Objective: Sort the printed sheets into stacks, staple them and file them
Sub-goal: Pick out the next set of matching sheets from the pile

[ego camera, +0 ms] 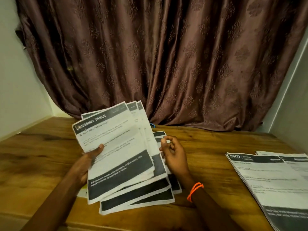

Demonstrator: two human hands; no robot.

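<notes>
Sheets (116, 147) under left thumb (98, 150)

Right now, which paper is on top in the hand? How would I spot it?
Start at the wooden table. Above its middle, the left hand holds a fanned bunch of sheets. The front sheet alone reads DRESSING TABLE in its dark header.

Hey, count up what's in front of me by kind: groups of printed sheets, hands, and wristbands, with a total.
Groups of printed sheets: 3 (fanned bundle held by the left hand, loose pile beneath it on the table, stack at right)
Hands: 2 (left hand, right hand)
Orange wristbands: 1
Total: 6
</notes>
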